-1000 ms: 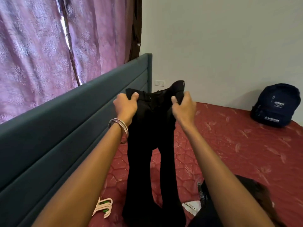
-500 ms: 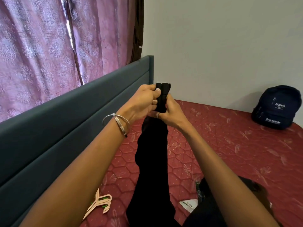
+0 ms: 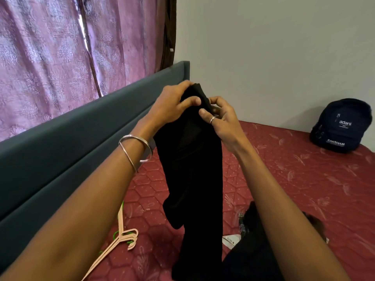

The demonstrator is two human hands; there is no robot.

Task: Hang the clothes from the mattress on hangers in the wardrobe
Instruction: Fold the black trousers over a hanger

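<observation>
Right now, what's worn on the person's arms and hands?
Both forearms are bare, no sleeves in view. The left hand has two thin silver bangles at its wrist. The right hand wears a plain silver ring on one finger. No gloves, watch or markings show.

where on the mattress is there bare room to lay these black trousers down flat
Free: the wide red mattress stretch between the right hand's forearm and the backpack. Crowded: hangers by the headboard at lower left, and dark clothes heaped under the right arm.

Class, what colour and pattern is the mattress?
Dark red mattress, quilted with hexagons and pale feather motifs; the head view shows it.
</observation>
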